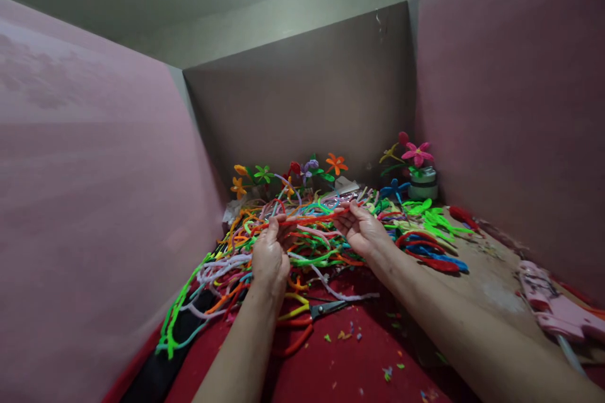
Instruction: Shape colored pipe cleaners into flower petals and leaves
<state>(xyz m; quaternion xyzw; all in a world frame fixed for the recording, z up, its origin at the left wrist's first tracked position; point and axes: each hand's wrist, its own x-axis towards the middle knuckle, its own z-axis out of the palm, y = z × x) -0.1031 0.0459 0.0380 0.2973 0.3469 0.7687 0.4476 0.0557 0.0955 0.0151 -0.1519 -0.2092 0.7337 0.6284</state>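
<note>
Stretched between my two hands is a red pipe cleaner (312, 220), held level above a heap of pipe cleaners (312, 258) in many colours. My left hand (271, 253) pinches it near its left part, thumb on top. Toward the other end, the fingers of my right hand (362, 230) close on it. Whether it is one strand or several together I cannot tell. Just below the hands, scissors (326, 308) with yellow and red handles lie on the red cloth (340, 365), their handles partly behind my left forearm.
Pipe-cleaner flowers (336, 164) stand along the back wall, and more rise by a pale green pot (423, 184) at right. Bent green loops (437, 217) and red and blue loops (432, 252) lie right. A pink glue gun (553, 308) rests on cardboard (501, 283).
</note>
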